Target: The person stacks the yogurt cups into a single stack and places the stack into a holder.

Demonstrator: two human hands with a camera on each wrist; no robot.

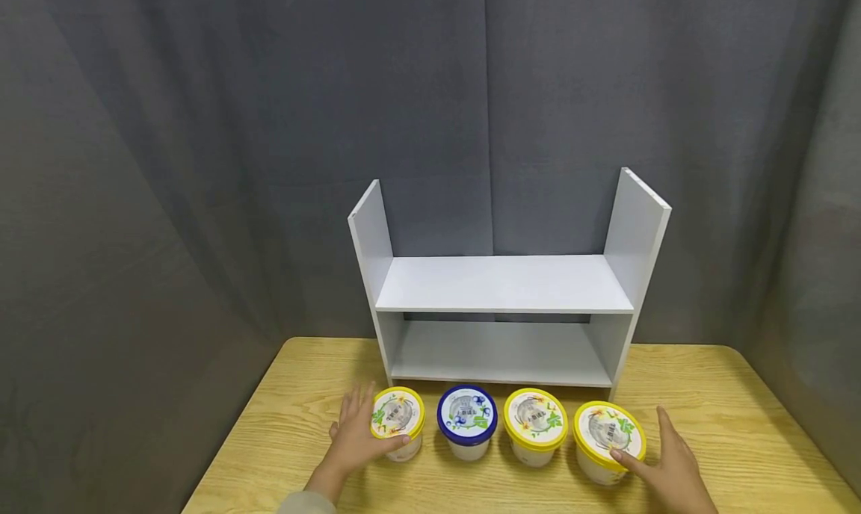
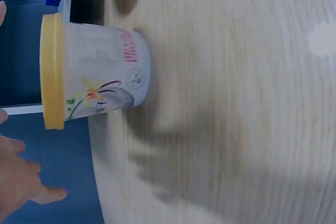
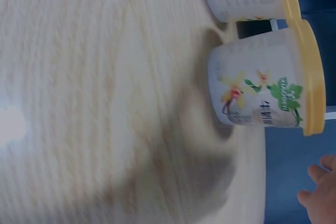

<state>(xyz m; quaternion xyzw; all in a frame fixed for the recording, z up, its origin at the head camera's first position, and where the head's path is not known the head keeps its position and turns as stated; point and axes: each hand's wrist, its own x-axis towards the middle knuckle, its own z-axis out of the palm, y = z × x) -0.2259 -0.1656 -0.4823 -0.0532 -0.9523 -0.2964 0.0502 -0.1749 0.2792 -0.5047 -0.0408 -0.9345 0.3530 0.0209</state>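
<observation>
Several lidded tubs stand in a row on the wooden table. The leftmost yellow-lidded tub (image 1: pixel 398 415) has my left hand (image 1: pixel 358 433) spread beside it, thumb across its near side in the head view. A blue-lidded tub (image 1: pixel 467 417) comes next to it, followed by another yellow-lidded tub (image 1: pixel 534 423). At the right end stands a yellow-lidded tub (image 1: pixel 608 435); my right hand (image 1: pixel 673 469) is beside it, its thumb overlapping the lid's near edge. In the wrist views, the fingers of both hands are apart from the end tubs (image 2: pixel 100 69) (image 3: pixel 257 80).
A white two-tier shelf (image 1: pixel 504 284) stands behind the row, its bottom board (image 1: pixel 501 350) close behind the lids. Grey curtains (image 1: pixel 430 110) hang at the back and sides. The wooden table (image 1: pixel 269 454) extends to both sides of the tubs.
</observation>
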